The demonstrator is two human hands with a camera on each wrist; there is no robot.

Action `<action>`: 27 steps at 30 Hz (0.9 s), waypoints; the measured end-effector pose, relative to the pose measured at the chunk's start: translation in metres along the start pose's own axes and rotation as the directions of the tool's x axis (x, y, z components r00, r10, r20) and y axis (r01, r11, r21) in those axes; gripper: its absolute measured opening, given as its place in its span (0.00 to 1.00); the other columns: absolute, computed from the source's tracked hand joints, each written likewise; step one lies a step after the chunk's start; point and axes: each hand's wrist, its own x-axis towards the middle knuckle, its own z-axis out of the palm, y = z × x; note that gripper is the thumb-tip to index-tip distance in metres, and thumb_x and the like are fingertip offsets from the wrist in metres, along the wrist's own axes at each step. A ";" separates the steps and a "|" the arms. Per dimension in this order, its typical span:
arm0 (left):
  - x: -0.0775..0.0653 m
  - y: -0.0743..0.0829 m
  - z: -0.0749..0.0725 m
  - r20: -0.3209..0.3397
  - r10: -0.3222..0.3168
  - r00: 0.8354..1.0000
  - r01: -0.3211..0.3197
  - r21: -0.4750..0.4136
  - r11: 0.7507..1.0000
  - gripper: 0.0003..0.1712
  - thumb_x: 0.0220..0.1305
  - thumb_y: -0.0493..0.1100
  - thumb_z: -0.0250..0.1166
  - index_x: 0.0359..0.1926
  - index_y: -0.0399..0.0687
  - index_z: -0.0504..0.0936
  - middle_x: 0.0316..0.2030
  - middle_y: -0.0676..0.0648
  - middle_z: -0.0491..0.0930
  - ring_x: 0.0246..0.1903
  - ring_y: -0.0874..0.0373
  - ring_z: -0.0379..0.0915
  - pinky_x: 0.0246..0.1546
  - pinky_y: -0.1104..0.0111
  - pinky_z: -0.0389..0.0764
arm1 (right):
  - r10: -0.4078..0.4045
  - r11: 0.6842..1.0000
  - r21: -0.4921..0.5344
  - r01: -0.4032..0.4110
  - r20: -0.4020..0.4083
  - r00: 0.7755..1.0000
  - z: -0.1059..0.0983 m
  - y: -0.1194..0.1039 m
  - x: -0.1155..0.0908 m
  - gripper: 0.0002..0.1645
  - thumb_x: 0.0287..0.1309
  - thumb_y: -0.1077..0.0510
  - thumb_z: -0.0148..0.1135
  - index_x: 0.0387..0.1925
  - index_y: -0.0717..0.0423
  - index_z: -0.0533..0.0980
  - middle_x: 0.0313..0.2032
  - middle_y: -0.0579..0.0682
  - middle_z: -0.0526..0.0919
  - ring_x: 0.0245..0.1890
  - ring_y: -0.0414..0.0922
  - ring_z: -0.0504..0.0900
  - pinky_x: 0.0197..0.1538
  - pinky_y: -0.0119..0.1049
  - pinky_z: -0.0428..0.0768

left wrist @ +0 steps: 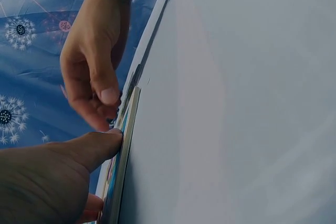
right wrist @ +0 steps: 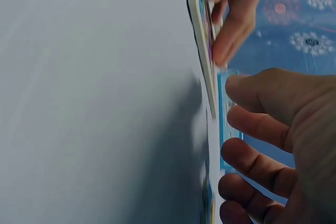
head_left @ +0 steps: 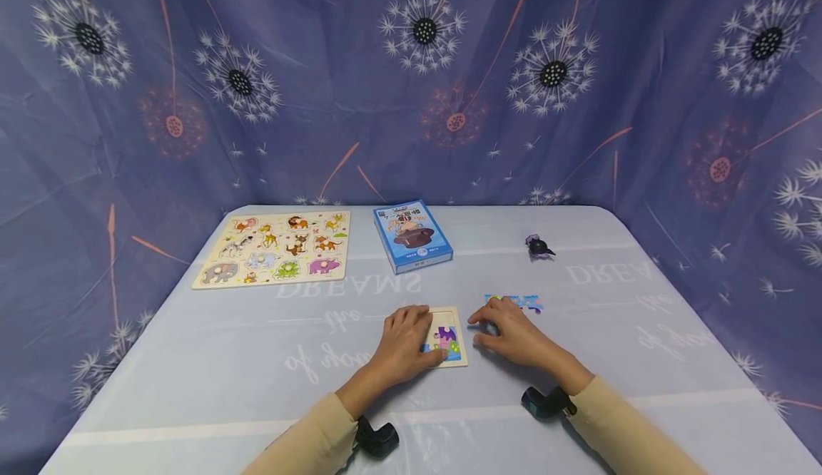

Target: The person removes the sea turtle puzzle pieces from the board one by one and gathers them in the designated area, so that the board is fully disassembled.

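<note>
A small wooden puzzle board (head_left: 457, 318) lies flat on the table, with several colourful jigsaw pieces (head_left: 447, 339) in its lower right part. My left hand (head_left: 403, 343) rests on its left side, thumb on the lower edge and fingers over the top, covering part of it. To the right of the board hovers my right hand (head_left: 514, 332), its fingers loosely bent and spread, as the right wrist view shows. Nothing shows between its fingertips. Just beyond that hand lie loose blue puzzle pieces (head_left: 529, 301), partly hidden by it.
A wooden animal peg puzzle (head_left: 270, 247) lies at the back left. Beside it is a blue box (head_left: 413, 236) with a hat picture. A small black and purple object (head_left: 538, 247) sits at the back right. Behind the table (head_left: 257, 404) hangs a dandelion-print curtain (head_left: 321, 68).
</note>
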 end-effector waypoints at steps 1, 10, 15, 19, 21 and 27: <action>0.000 0.000 0.000 0.003 0.000 1.000 0.000 0.003 1.000 0.40 0.54 0.61 0.65 0.61 0.40 0.72 0.62 0.44 0.66 0.62 0.47 0.59 0.61 0.49 0.59 | -0.005 1.000 0.002 0.005 0.007 1.000 0.002 -0.003 0.003 0.15 0.50 0.53 0.68 0.43 0.46 0.80 0.35 0.40 0.76 0.39 0.38 0.67 0.45 0.39 0.67; 0.000 -0.001 0.000 0.011 0.009 1.000 -0.010 0.015 1.000 0.40 0.54 0.60 0.65 0.61 0.40 0.71 0.63 0.44 0.66 0.63 0.47 0.58 0.61 0.49 0.58 | -0.023 0.999 -0.025 0.025 0.046 0.999 0.012 -0.018 0.016 0.18 0.48 0.50 0.69 0.44 0.44 0.80 0.35 0.39 0.75 0.37 0.36 0.67 0.44 0.37 0.67; -0.001 0.000 -0.001 0.016 0.010 1.000 -0.010 0.019 1.000 0.39 0.55 0.60 0.65 0.61 0.41 0.72 0.63 0.44 0.66 0.63 0.47 0.58 0.61 0.49 0.58 | -0.020 1.000 -0.016 0.021 0.069 0.997 0.014 -0.021 0.018 0.18 0.48 0.51 0.69 0.44 0.45 0.81 0.35 0.40 0.74 0.37 0.37 0.65 0.42 0.35 0.64; -0.001 0.000 -0.001 0.017 0.009 1.000 -0.009 0.021 1.000 0.39 0.55 0.61 0.64 0.61 0.41 0.72 0.63 0.44 0.66 0.63 0.47 0.58 0.61 0.49 0.58 | -0.022 1.000 -0.020 0.024 0.072 0.997 0.014 -0.023 0.017 0.18 0.48 0.51 0.69 0.45 0.45 0.81 0.36 0.40 0.74 0.38 0.37 0.65 0.42 0.34 0.64; -0.001 0.000 -0.001 0.017 0.009 1.000 -0.009 0.023 1.000 0.39 0.55 0.61 0.64 0.61 0.41 0.72 0.63 0.44 0.66 0.63 0.47 0.58 0.61 0.49 0.58 | -0.021 1.000 -0.022 0.022 0.073 0.997 0.014 -0.023 0.017 0.18 0.49 0.51 0.69 0.45 0.45 0.81 0.36 0.40 0.74 0.38 0.37 0.65 0.43 0.35 0.64; -0.001 0.000 -0.002 0.013 0.011 1.000 -0.011 0.030 0.999 0.39 0.55 0.61 0.64 0.62 0.41 0.71 0.63 0.44 0.66 0.63 0.47 0.58 0.61 0.49 0.59 | -0.027 0.999 -0.024 0.028 0.065 0.998 0.014 -0.023 0.017 0.17 0.49 0.50 0.70 0.44 0.45 0.81 0.36 0.40 0.74 0.39 0.37 0.66 0.44 0.35 0.66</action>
